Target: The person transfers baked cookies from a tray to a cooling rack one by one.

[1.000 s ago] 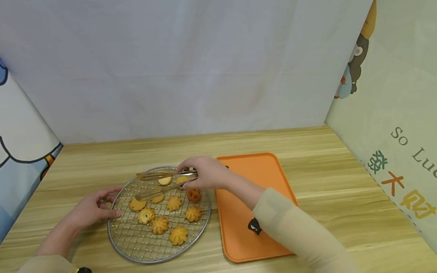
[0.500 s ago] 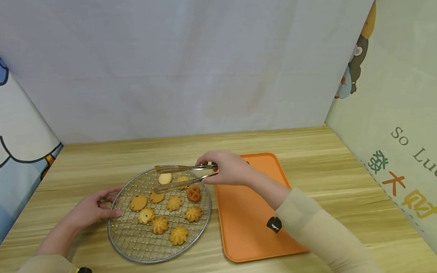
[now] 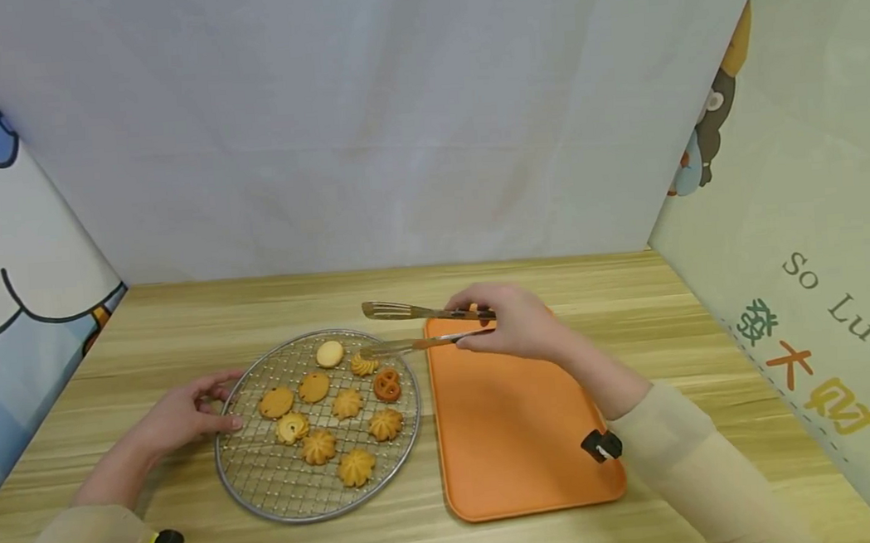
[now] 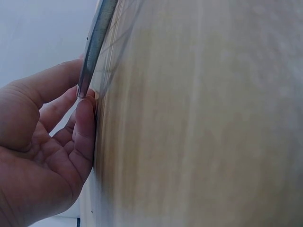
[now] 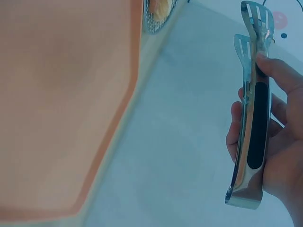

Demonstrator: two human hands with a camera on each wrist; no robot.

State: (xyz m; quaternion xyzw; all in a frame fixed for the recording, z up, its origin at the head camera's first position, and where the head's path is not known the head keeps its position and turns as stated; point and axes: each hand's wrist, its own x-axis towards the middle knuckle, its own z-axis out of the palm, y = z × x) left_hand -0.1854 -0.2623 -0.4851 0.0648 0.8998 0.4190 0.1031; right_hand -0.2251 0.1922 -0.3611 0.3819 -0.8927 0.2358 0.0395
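Observation:
A round wire rack [image 3: 262, 480] lies on the left of the table, bearing several cookies: fluted ones [image 3: 356, 467], flat round ones [image 3: 329, 353] and a brown pretzel-shaped one [image 3: 386, 385]. My left hand [image 3: 178, 416] pinches the rack's left rim, seen in the left wrist view as a metal rim [image 4: 96, 49] between thumb and fingers. My right hand [image 3: 516, 320] holds metal tongs [image 5: 258, 125] with black grips. Their slotted ends are spread, with nothing between them, above the gap between the rack and an orange tray [image 3: 520, 441]; the lower end reaches over the rack's edge.
The orange tray stands just right of the rack, its bare bottom showing. A pale cloth wall [image 3: 382, 142] rises behind the wood-grain table [image 3: 206, 314], and printed walls [image 3: 794, 158] close in both sides.
My right hand has moved right with the tongs, from above the cookies to above the tray's far left part. The left hand and the rack have stayed in place.

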